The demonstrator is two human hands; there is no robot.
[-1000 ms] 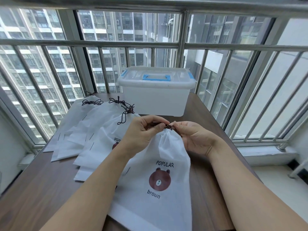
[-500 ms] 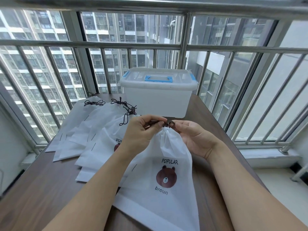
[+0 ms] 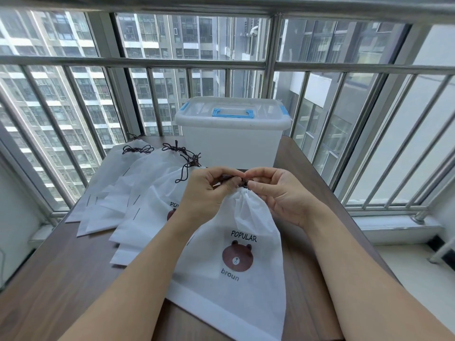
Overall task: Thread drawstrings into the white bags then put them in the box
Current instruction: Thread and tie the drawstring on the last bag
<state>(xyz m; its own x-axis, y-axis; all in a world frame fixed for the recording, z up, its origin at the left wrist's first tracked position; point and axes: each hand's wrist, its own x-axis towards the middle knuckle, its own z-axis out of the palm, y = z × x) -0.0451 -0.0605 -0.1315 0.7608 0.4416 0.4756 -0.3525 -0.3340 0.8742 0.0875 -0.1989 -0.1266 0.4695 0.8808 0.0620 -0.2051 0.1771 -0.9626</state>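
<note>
Both hands' grip pinches dark drawstring (image 3: 242, 182) at bag (image 3: 236, 257) neck; lidded box (image 3: 231, 146) straight ahead, right hand (image 3: 278, 193) nearer.

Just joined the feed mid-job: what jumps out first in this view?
Front and centre, the left hand and right hand pinch the dark drawstring at the gathered neck of a white bear-print bag. To the left, more white bags lie fanned on the wooden table, cords knotted. Behind the hands stands the white box, its lid with the blue handle on.
</note>
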